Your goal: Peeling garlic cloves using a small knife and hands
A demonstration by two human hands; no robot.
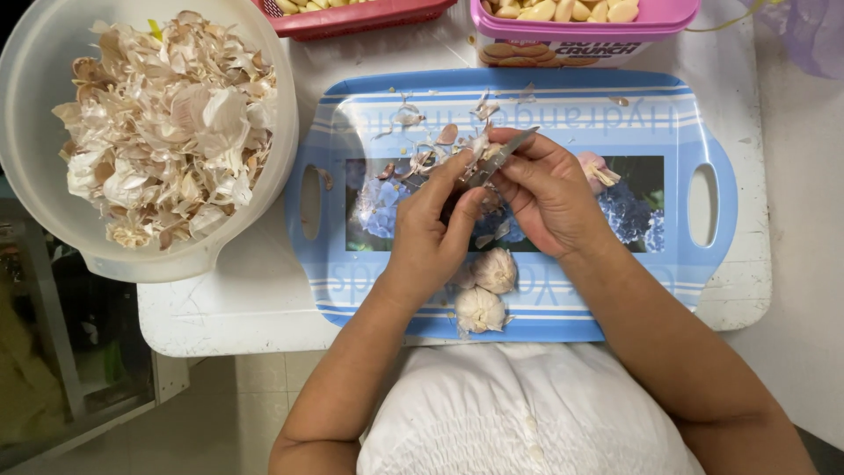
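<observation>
We see both hands meeting over the middle of a blue tray (712, 149). The right hand (549, 198) grips a small knife (501, 158), its blade pointing toward ten o'clock. The left hand (435, 233) curls its fingertips against the blade, pinching something we cannot make out. Two whole garlic bulbs (488, 290) lie on the tray at six o'clock from the hands, touching each other. At nine o'clock, a pale bowl (26, 105) holds heaped garlic skins (167, 123). Loose skin scraps (440, 141) lie at twelve o'clock.
</observation>
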